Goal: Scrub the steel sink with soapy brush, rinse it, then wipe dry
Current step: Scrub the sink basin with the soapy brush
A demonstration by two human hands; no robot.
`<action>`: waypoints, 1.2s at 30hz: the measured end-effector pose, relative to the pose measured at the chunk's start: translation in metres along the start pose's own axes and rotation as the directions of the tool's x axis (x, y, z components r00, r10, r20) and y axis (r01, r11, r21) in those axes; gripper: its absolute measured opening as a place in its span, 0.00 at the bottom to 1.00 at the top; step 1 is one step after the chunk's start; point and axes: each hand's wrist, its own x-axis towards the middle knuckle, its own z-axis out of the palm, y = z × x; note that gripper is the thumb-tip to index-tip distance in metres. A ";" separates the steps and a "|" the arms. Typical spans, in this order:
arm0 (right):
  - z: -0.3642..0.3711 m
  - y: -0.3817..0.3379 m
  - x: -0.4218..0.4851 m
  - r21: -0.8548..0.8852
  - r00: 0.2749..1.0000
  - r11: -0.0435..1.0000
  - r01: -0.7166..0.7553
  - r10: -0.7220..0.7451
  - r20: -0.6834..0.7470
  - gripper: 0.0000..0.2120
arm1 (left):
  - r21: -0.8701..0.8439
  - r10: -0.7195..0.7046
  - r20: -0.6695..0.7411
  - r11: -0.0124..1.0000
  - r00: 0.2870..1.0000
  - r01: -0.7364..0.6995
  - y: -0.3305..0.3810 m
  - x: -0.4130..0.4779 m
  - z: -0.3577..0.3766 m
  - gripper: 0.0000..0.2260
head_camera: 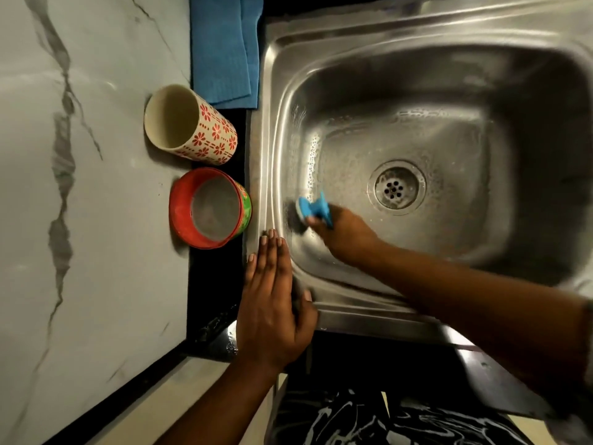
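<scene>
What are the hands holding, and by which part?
The right hand grips the brush by its blue handle. The left hand holds nothing, flat on the sink rim.

The sink (353, 30) is silvery grey steel, brighter along its rim and darker grey in the basin, with whitish flecks of foam speckling its left wall and floor. Its drain (397, 187) is a paler silver ring round a disc with black holes. The brush (313, 208) has a bright blue handle over a blackish head. The cloth (221, 49) is plain mid-blue. The cup (208, 130) is cream, patterned with red-orange flowers and rows of short red dashes. The bowl (179, 213) is red, with a green band on its side and cloudy grey liquid within. The bench (112, 220) is pale grey-white marble with dark grey veins, edged by a black strip (211, 284). The garment (353, 419) is black with white swirls.
</scene>
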 end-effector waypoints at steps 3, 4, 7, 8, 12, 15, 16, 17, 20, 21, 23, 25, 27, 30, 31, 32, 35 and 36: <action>0.002 0.004 0.005 -0.069 1.000 0.997 -0.023 0.024 0.012 0.24 | 0.000 -0.005 0.003 1.000 1.000 0.005 -0.001 -0.001 0.000 0.35; -0.003 -0.001 0.023 0.002 1.000 1.000 -0.023 0.023 -0.017 0.24 | -0.001 -0.005 0.005 1.000 1.000 0.005 -0.001 0.000 0.000 0.35; -0.030 -0.031 0.089 0.310 0.967 0.951 -0.020 0.098 -0.237 0.22 | 0.001 -0.007 0.017 1.000 1.000 0.007 -0.001 -0.001 -0.001 0.35; -0.040 -0.036 0.107 0.375 0.943 0.927 -0.024 0.145 -0.299 0.22 | -0.001 -0.004 0.018 1.000 1.000 0.004 -0.002 -0.002 -0.001 0.35; -0.025 -0.012 0.096 0.207 0.973 0.977 -0.042 0.087 -0.213 0.23 | 0.002 0.001 0.014 1.000 1.000 -0.001 -0.003 0.000 0.000 0.35; 0.015 0.032 0.032 -0.145 0.997 0.987 -0.064 0.069 0.025 0.24 | 0.000 0.008 0.001 1.000 1.000 -0.008 -0.001 0.000 -0.001 0.35; 0.022 0.038 0.022 -0.178 0.995 0.981 -0.076 0.087 0.054 0.25 | 0.002 0.010 0.000 1.000 1.000 -0.010 -0.001 0.000 -0.001 0.35; 0.022 0.039 0.026 -0.192 0.996 0.978 -0.076 0.085 0.037 0.24 | 0.003 0.012 0.000 1.000 1.000 -0.012 -0.002 0.000 -0.001 0.35; -0.005 0.009 0.082 -0.074 0.988 0.994 -0.082 0.071 -0.134 0.18 | 0.010 0.010 0.010 1.000 1.000 -0.010 -0.002 0.000 0.001 0.35; -0.020 -0.007 0.103 0.008 0.970 0.996 -0.084 0.083 -0.230 0.18 | 0.012 0.008 0.016 1.000 1.000 -0.008 -0.003 0.000 0.000 0.35; -0.044 -0.027 0.131 0.127 0.934 0.989 -0.081 0.120 -0.336 0.20 | 0.011 0.005 0.019 1.000 1.000 -0.005 -0.003 0.000 0.000 0.35; -0.040 -0.023 0.123 0.056 0.937 0.995 -0.083 0.097 -0.336 0.20 | 0.014 0.003 0.023 1.000 1.000 -0.003 -0.004 0.000 0.000 0.35; -0.019 -0.002 0.088 -0.164 0.971 0.984 -0.076 0.036 -0.234 0.16 | 0.015 0.009 0.020 1.000 1.000 -0.009 -0.003 0.000 0.000 0.35; 0.011 0.027 0.030 -0.390 0.999 0.920 -0.025 0.042 0.035 0.22 | 0.017 0.014 0.021 1.000 1.000 -0.015 -0.003 0.000 -0.001 0.35; 0.013 0.031 0.023 -0.415 0.996 0.910 -0.017 0.053 0.074 0.25 | 0.016 0.011 0.022 1.000 1.000 -0.012 -0.003 0.000 -0.001 0.35; 0.011 0.030 0.025 -0.428 0.996 0.904 -0.006 0.043 0.078 0.25 | 0.014 0.008 0.024 1.000 1.000 -0.008 -0.003 0.000 -0.001 0.35; -0.010 0.009 0.071 -0.324 0.994 0.944 -0.057 0.024 -0.106 0.18 | 0.012 0.003 0.034 1.000 0.999 -0.004 -0.003 0.000 -0.001 0.35; -0.022 -0.004 0.090 -0.237 0.979 0.968 -0.081 0.032 -0.201 0.17 | 0.012 0.004 0.036 1.000 0.999 -0.004 -0.003 0.000 0.000 0.35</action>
